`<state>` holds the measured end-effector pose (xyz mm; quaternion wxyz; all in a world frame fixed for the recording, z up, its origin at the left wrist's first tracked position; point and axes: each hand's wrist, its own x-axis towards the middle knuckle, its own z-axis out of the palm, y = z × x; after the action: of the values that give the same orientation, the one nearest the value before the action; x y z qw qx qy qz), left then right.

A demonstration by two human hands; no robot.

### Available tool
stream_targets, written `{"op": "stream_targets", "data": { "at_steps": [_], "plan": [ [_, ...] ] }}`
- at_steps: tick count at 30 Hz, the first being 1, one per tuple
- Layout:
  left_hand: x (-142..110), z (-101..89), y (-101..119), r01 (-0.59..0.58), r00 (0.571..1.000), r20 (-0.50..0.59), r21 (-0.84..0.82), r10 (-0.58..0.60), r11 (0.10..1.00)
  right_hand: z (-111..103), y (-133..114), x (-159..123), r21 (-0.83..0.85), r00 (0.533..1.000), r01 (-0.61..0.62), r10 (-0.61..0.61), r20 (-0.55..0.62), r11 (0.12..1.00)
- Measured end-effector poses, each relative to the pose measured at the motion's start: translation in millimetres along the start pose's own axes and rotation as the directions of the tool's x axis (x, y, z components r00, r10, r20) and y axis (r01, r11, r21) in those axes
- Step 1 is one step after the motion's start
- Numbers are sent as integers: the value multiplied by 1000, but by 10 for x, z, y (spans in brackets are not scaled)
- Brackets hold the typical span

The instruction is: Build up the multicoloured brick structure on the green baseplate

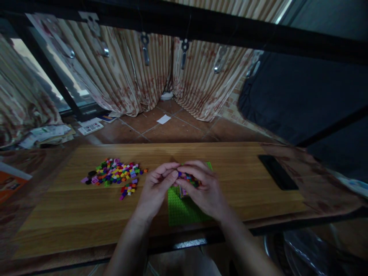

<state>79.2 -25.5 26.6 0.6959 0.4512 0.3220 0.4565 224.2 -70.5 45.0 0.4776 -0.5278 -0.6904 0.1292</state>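
A green baseplate [179, 209] lies flat on the wooden table [86, 214] in front of me. Just above it my right hand [202, 188] grips a small multicoloured block assembly [188, 179], fingers curled round it. My left hand [158, 186] meets it from the left, thumb and fingers pinched at the assembly's left end; what sits in that pinch is too small to name. A heap of small coloured bricks [115, 172] lies to the left of both hands.
A black phone [277, 171] lies at the table's right. An orange booklet [11, 182] shows at the left edge. Papers lie on the tiled floor beyond, before striped curtains. A dark bar crosses overhead.
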Motion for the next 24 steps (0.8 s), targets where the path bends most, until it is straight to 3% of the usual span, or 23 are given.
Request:
{"op": "stream_targets", "data": {
  "at_steps": [9,13,19,24],
  "plan": [
    [-9,-1,13,-9,1000,26,47,8,999,-13,57,-21,-76,999,53,-53,4,996],
    [8,0,32,27,1000,-14,119,-25,993,-92,155,-38,-27,999,-25,24,-32,999],
    [89,-79,-54,76,976,-216,198,-32,977,-202,407,-79,169,978,-194,204,-43,966],
    [108,-54,-133,89,985,-167,231,-51,969,-164,439,-95,237,976,-216,220,10,947]
  ]
}}
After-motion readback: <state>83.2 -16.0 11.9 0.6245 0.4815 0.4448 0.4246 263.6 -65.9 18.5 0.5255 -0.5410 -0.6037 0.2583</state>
